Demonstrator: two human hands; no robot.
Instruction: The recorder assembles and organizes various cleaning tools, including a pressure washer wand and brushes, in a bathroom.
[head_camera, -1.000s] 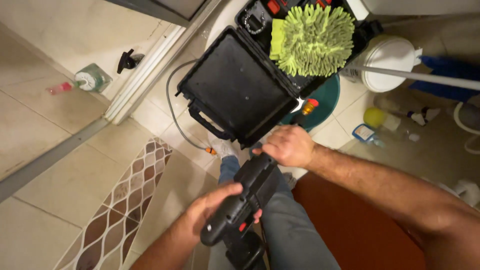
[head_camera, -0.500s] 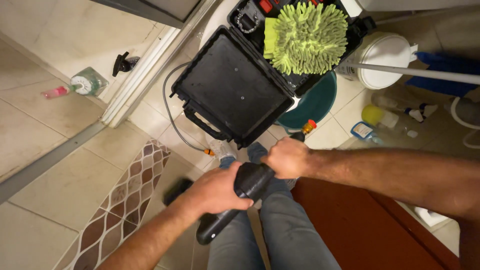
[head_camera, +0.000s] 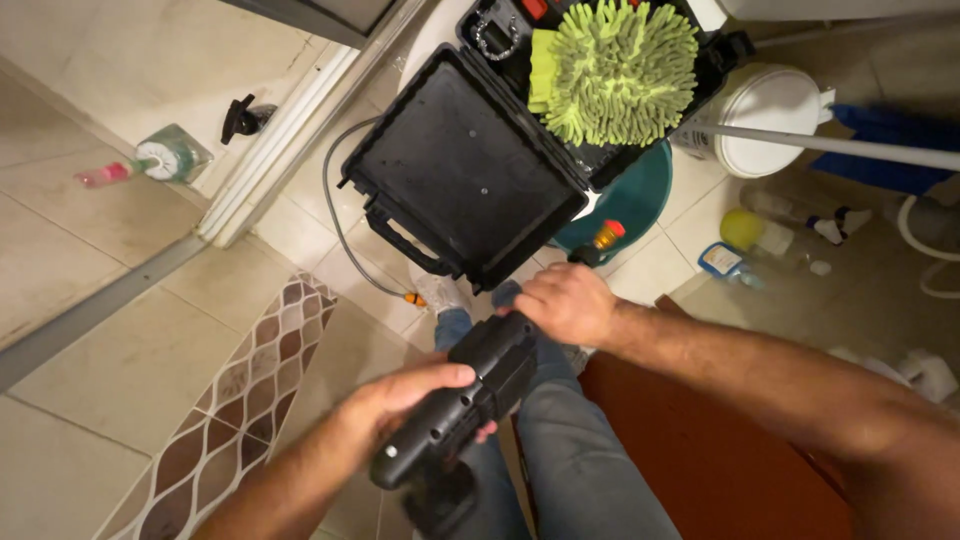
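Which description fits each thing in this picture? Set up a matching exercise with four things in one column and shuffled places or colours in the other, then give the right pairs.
Things:
1. black power tool
2. fluffy mitt
3. open carry case
4. white bucket

Descriptions:
A. lime green, lying in the case
B. on the floor at upper right, behind a pale pole
C. held in both hands over the knees
D. black, lid swung open toward the person

Pairs: 1-C, 2-A, 3-D, 4-B. The left hand wraps the tool's rear grip; the right hand holds its front end.

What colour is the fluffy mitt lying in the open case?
The fluffy mitt is lime green, seen best in the head view, resting in the open black case.
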